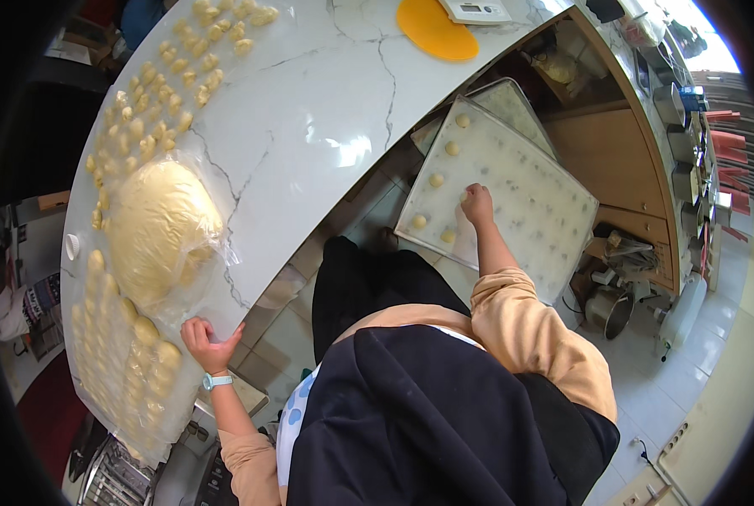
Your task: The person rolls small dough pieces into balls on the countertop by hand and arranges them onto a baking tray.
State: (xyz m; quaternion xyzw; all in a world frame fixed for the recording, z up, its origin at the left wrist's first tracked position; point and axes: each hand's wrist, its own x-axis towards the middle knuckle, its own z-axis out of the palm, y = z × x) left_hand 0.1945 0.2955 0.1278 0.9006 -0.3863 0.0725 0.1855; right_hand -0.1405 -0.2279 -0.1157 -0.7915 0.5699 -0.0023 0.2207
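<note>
My right hand (478, 205) reaches down over a large lined baking tray (520, 185), its fingers closed on a small dough ball (464, 198). Several other pale dough balls (437, 180) sit in a loose line along the tray's left side. My left hand (209, 344), with a light blue watch at the wrist, rests at the counter's near edge. Its thumb is held apart from the fingers, and nothing shows in it. Just beyond that hand lie a big mound of yellow dough (162, 228) under clear plastic and several dough rolls (132, 363), also covered by plastic.
Many small dough pieces (153, 110) spread along the far left of the marble counter (309, 110). A yellow disc (436, 29) and a white scale (476, 10) stand at its far end. Another tray (512, 110) lies partly under the lined one. A metal pot (609, 310) is at the right.
</note>
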